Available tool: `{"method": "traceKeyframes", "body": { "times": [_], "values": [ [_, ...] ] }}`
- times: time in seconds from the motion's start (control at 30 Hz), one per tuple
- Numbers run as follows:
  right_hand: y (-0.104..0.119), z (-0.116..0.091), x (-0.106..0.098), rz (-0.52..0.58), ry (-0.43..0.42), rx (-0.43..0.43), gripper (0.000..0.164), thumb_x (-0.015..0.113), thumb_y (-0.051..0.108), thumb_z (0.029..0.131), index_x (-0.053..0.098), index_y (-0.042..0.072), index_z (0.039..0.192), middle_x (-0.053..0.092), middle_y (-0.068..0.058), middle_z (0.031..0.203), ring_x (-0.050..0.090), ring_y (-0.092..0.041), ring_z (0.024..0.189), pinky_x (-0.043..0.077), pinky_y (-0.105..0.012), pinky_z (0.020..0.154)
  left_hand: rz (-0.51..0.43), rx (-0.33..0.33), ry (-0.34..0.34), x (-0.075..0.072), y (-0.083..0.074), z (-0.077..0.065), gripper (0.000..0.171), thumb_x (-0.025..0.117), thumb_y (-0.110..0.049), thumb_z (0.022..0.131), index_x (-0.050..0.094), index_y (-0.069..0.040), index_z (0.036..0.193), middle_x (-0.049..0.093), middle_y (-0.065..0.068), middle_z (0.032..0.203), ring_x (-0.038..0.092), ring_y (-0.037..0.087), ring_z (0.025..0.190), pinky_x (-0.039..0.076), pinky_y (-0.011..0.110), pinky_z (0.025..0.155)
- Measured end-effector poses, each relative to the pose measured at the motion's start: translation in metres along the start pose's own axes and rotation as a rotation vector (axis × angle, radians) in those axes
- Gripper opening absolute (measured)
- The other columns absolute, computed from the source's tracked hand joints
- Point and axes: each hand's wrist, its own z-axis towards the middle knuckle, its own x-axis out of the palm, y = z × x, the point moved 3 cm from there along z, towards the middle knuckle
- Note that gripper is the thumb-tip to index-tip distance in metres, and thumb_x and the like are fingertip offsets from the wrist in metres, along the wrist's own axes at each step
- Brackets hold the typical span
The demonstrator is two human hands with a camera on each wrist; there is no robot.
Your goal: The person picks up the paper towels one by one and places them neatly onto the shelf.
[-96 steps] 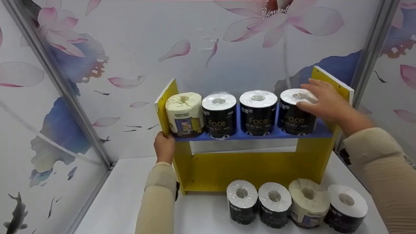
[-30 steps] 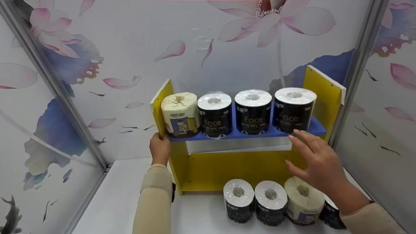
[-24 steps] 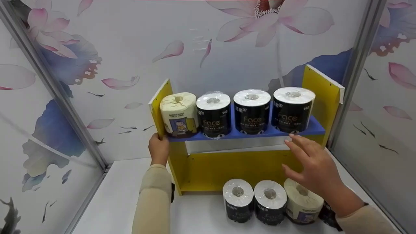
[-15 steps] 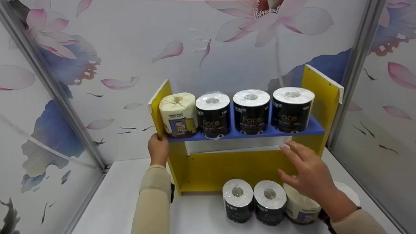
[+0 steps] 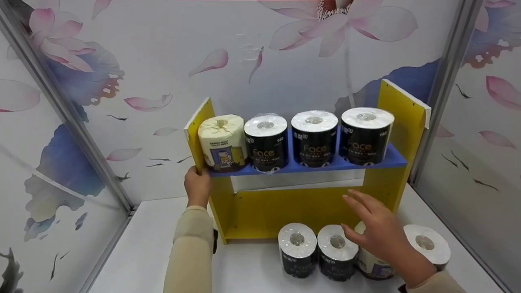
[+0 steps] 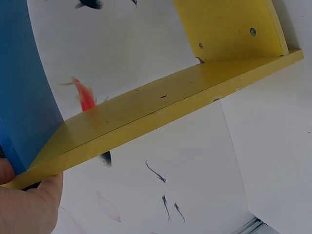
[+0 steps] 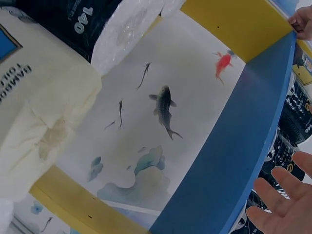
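My left hand (image 5: 197, 187) grips the left side panel of a yellow shelf rack (image 5: 276, 209) at the level of its blue board (image 5: 301, 170). In the left wrist view, fingers (image 6: 48, 192) press the yellow panel's edge. A cream toilet roll (image 5: 228, 150) and three black-wrapped toilet rolls stand upright in a row on the blue board, the rightmost roll (image 5: 362, 146) apart from the side panel. My right hand (image 5: 376, 228) hovers with fingers spread and nothing held. It partly hides a second cream toilet roll (image 5: 374, 266) in front of the rack.
Along the white table (image 5: 244, 268) before the rack stand two black-wrapped rolls, a left roll (image 5: 298, 254) and a middle roll (image 5: 338, 258). Another white-topped roll (image 5: 427, 244) is right of my right hand. Printed wall panels (image 5: 163, 61) enclose the back and sides.
My right hand has left the rightmost roll on the blue board and moved down and left, over the front row of rolls. My left hand keeps its grip on the side panel.
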Motion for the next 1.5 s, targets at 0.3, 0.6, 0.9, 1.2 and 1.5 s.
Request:
{"method": "traceKeyframes", "body": {
  "times": [0.3,0.6,0.9,1.2,1.5],
  "values": [
    [0.011,-0.013,0.018,0.043,0.079,0.069,0.071,0.085,0.028,0.067,0.059,0.009,0.131,0.057,-0.013,0.131,0.058,-0.034,0.112,0.052,-0.048,0.081,0.011,0.003,0.011,-0.002,-0.001,0.001,0.033,0.042,-0.011,0.100,0.052,0.010,0.124,0.056,0.027,0.124,0.052,0.037,0.115,0.041,0.048,0.098],
    [0.024,-0.022,0.039,0.075,0.223,0.135,0.070,0.083,0.030,0.072,0.057,0.010,0.134,0.054,-0.010,0.135,0.056,-0.030,0.116,0.052,-0.046,0.084,0.016,0.010,-0.005,-0.001,-0.001,0.000,0.031,0.043,-0.011,0.100,0.053,0.010,0.122,0.057,0.027,0.121,0.053,0.037,0.111,0.041,0.048,0.096],
    [0.031,-0.028,0.057,0.144,0.302,0.198,0.068,0.081,0.029,0.075,0.056,0.010,0.135,0.052,-0.010,0.138,0.053,-0.030,0.120,0.051,-0.045,0.087,0.006,-0.023,0.006,-0.003,0.002,0.001,0.031,0.042,-0.012,0.101,0.052,0.008,0.123,0.056,0.025,0.122,0.052,0.034,0.109,0.041,0.047,0.096],
    [0.037,-0.025,0.069,0.205,0.453,0.326,0.069,0.078,0.035,0.078,0.052,0.014,0.139,0.046,-0.010,0.143,0.047,-0.033,0.127,0.046,-0.051,0.094,-0.009,0.008,0.004,-0.003,0.003,0.002,0.032,0.042,-0.011,0.101,0.051,0.010,0.124,0.056,0.027,0.120,0.051,0.035,0.109,0.041,0.046,0.095],
    [0.041,-0.024,0.083,0.243,0.585,0.352,0.079,0.081,0.039,0.075,0.049,0.013,0.142,0.041,-0.014,0.146,0.043,-0.036,0.130,0.044,-0.053,0.095,-0.015,-0.008,0.017,0.000,0.002,0.000,0.034,0.042,-0.011,0.101,0.049,0.010,0.128,0.054,0.027,0.123,0.051,0.037,0.114,0.040,0.048,0.098]
  ]
}}
